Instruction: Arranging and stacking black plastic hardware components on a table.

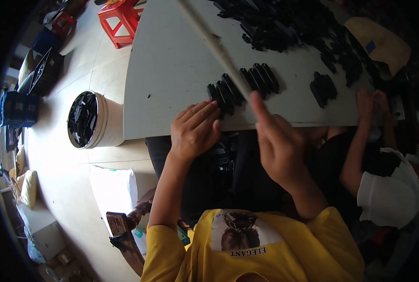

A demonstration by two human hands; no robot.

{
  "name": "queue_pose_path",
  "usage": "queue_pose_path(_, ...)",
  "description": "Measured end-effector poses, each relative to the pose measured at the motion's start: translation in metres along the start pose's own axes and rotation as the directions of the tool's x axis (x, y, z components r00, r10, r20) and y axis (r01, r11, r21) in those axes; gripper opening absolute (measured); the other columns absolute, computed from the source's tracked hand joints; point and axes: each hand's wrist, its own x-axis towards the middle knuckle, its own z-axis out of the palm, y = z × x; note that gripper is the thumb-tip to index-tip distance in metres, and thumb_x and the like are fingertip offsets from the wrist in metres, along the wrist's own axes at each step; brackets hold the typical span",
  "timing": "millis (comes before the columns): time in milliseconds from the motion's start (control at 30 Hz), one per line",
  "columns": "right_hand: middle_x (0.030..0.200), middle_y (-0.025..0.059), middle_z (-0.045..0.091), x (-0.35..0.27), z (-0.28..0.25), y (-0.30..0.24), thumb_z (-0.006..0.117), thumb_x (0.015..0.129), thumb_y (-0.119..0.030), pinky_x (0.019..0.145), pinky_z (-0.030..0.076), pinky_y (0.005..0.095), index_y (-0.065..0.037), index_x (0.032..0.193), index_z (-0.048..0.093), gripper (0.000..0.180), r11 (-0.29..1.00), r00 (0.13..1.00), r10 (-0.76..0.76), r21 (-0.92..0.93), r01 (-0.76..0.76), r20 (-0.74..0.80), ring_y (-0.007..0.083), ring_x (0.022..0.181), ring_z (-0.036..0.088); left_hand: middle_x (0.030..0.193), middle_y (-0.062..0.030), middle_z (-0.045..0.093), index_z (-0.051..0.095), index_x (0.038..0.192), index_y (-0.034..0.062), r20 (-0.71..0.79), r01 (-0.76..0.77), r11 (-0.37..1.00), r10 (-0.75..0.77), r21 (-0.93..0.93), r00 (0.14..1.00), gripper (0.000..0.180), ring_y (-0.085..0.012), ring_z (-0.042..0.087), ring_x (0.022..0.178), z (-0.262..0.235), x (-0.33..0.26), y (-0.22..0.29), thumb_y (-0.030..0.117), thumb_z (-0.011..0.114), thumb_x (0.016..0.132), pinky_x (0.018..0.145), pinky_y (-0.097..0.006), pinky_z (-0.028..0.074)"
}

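My left hand (pixel 194 128) lies at the front edge of the white table (pixel 167 70), its fingers stretched out together. Its fingertips touch or nearly touch the left end of a row of slim black plastic-looking pieces (pixel 226 94). In my right hand (pixel 282 150), which is closed around its lower end, is a long pale stick (pixel 214 47). The stick slants up and left over the table and passes in front of the row. More black pieces (pixel 265 77) of the same row stand side by side to the right of it.
A large heap of black pieces (pixel 275 28) covers the table's far side, and a small group (pixel 323 89) lies to the right. Beside it are another person's hands (pixel 371 101). A white bucket (pixel 109 120) of black pieces stands left; a red stool (pixel 120 19) is behind.
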Motion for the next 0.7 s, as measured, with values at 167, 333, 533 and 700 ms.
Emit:
queue_pose_path(167, 0.095, 0.0192, 0.067, 0.009, 0.030, 0.019, 0.055, 0.089, -0.001, 0.063, 0.053, 0.0366, -0.007, 0.137, 0.050, 0.049, 0.965, 0.912, 0.104, -0.264, 0.005, 0.398, 0.0310, 0.067, 0.066, 0.099, -0.0096, 0.070, 0.070, 0.087, 0.0021, -0.017, 0.035, 0.999, -0.035, -0.003, 0.999, 0.015, -0.0245, 0.068, 0.096, 0.000, -0.004, 0.001, 0.007, 0.067, 0.073, 0.081, -0.036, 0.056)
queue_pose_path(333, 0.076, 0.0096, 0.065, 0.047, 0.027, 0.024, 0.057, 0.090, -0.005, 0.057, 0.047, 0.0298, -0.002, 0.120, 0.060, 0.030, 0.978, 0.988, 0.151, 0.146, -0.148, -0.015, 0.0154, 0.062, 0.062, 0.099, -0.0090, 0.069, 0.070, 0.085, 0.0033, -0.036, 0.013, 1.000, -0.013, 0.002, 0.999, 0.013, -0.0238, 0.068, 0.096, 0.002, -0.006, -0.001, 0.008, 0.068, 0.073, 0.080, -0.035, 0.056)
queue_pose_path(533, 0.069, -0.0027, 0.057, 0.041, 0.037, 0.039, 0.059, 0.092, -0.009, 0.052, 0.037, 0.0212, -0.001, 0.110, 0.062, 0.019, 0.898, 0.953, 0.279, 0.320, -0.303, 0.120, 0.0018, 0.057, 0.047, 0.100, -0.0085, 0.069, 0.069, 0.085, 0.0041, -0.047, 0.029, 1.000, -0.030, -0.008, 0.998, 0.012, -0.0229, 0.068, 0.097, 0.003, -0.004, 0.000, 0.008, 0.067, 0.074, 0.081, -0.035, 0.055)
queue_pose_path(700, 0.078, -0.0026, 0.060, 0.060, 0.038, 0.057, 0.059, 0.092, -0.010, 0.053, 0.037, 0.0189, -0.006, 0.113, 0.061, 0.022, 0.893, 0.955, 0.291, 0.372, -0.253, -0.049, 0.0006, 0.059, 0.047, 0.100, -0.0082, 0.069, 0.070, 0.085, 0.0042, -0.045, 0.038, 0.999, -0.038, 0.008, 0.998, 0.012, -0.0226, 0.068, 0.097, 0.002, -0.005, -0.001, 0.009, 0.067, 0.074, 0.081, -0.035, 0.055)
